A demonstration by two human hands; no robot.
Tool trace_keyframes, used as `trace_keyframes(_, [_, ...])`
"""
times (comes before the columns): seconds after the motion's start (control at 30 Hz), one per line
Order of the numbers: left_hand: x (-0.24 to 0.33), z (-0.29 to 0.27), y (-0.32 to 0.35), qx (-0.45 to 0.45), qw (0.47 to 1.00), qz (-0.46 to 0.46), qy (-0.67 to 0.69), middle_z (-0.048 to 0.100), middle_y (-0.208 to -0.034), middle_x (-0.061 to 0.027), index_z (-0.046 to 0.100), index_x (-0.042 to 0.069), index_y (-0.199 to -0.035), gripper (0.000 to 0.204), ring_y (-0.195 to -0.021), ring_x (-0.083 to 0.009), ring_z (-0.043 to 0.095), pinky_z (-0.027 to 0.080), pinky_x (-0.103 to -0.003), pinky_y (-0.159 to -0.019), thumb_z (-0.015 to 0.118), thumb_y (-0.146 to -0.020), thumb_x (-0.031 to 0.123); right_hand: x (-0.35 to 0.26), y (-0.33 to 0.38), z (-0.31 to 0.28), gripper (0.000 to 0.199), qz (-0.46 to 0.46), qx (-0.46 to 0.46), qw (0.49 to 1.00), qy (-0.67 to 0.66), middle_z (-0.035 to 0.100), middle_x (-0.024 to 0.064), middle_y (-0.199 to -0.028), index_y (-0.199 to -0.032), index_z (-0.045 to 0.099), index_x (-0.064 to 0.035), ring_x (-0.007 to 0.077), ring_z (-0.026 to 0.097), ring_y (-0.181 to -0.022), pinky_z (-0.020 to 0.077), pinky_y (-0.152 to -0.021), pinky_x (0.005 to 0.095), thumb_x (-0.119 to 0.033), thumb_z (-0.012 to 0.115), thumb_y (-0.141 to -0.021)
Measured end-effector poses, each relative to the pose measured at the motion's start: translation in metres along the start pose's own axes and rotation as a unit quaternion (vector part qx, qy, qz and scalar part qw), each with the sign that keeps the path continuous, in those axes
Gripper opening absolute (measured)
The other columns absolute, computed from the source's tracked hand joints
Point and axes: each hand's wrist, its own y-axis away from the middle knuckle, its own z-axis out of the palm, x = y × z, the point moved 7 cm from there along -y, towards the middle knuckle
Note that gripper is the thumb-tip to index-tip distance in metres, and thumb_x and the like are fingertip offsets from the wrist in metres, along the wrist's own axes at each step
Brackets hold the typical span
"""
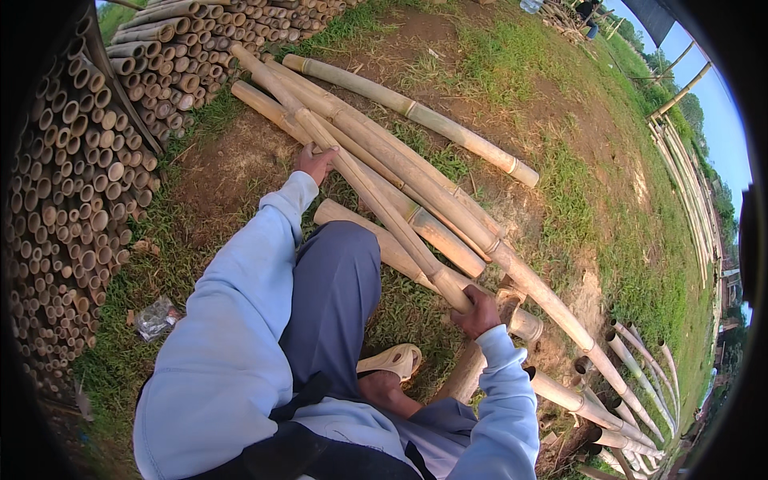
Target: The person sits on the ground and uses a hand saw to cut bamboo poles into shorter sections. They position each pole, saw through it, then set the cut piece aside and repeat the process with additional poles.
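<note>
A tan bamboo pole (386, 214) slants across the middle in front of me, held in both hands. My left hand (317, 163) is closed around it near its far-left end. At the nearer right end, my right hand (478, 314) grips the pole, its fingers curled over the tip. Under and beside this pole lie several more bamboo poles (364, 120), side by side on the ground. One shorter piece (384, 250) rests close to my raised knee. Beneath my right hand stands a bamboo joint (525, 325), partly hidden.
Large stacks of cut bamboo (88, 176) rise at the left. A greenish pole (416, 112) lies apart beyond the others. Several bamboo ends (592, 408) fan out at the lower right. Crumpled clear plastic (158, 318) lies on the grass. My foot wears a cream sandal (406, 360).
</note>
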Motion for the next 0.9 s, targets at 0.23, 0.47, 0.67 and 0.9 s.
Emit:
trace_keyframes(0.23, [0.008, 0.002, -0.054, 0.074, 0.982, -0.008, 0.174, 0.064, -0.118, -0.0215, 0.04, 0.008, -0.142, 0.059, -0.093, -0.0361, 0.073, 0.064, -0.048, -0.072, 0.071, -0.092, 0.007, -0.038, -0.059, -0.026, 0.046, -0.029, -0.022, 0.999, -0.012, 0.073, 0.0174, -0.093, -0.112, 0.066, 0.0048, 0.0234, 0.07, -0.084, 0.0548, -0.078, 0.0377, -0.019, 0.08, -0.075])
trace_keyframes(0.47, [0.009, -0.004, -0.096, 0.059, 0.982, -0.049, 0.172, 0.06, -0.124, -0.0277, 0.012, -0.003, -0.156, 0.085, -0.091, -0.0375, 0.074, 0.068, -0.05, -0.071, 0.068, -0.092, 0.002, -0.044, -0.096, -0.045, 0.046, -0.085, 0.018, 0.996, 0.008, 0.074, 0.0185, -0.091, -0.113, 0.069, 0.005, 0.0213, 0.071, -0.081, 0.0556, -0.078, 0.035, -0.017, 0.081, -0.074])
trace_keyframes(0.67, [0.014, -0.024, -0.123, 0.057, 0.986, -0.047, 0.149, 0.059, -0.126, -0.0288, 0.013, -0.004, -0.156, 0.086, -0.093, -0.0349, 0.073, 0.067, -0.043, -0.067, 0.069, -0.092, 0.004, -0.075, -0.12, -0.05, 0.045, -0.086, 0.025, 0.995, 0.038, 0.075, 0.0207, -0.093, -0.112, 0.07, 0.0027, 0.0273, 0.073, -0.08, 0.0568, -0.078, 0.0384, -0.019, 0.081, -0.074])
trace_keyframes(0.9, [0.001, 0.004, -0.134, 0.068, 0.991, -0.051, 0.102, 0.059, -0.129, -0.0287, 0.015, -0.006, -0.155, 0.086, -0.101, -0.0366, 0.07, 0.066, -0.045, -0.077, 0.071, -0.093, 0.011, -0.044, -0.13, -0.062, 0.052, -0.096, 0.053, 0.992, 0.057, 0.075, 0.0215, -0.103, -0.121, 0.07, -0.006, 0.0349, 0.073, -0.095, 0.0567, -0.088, 0.0434, -0.028, 0.084, -0.075])
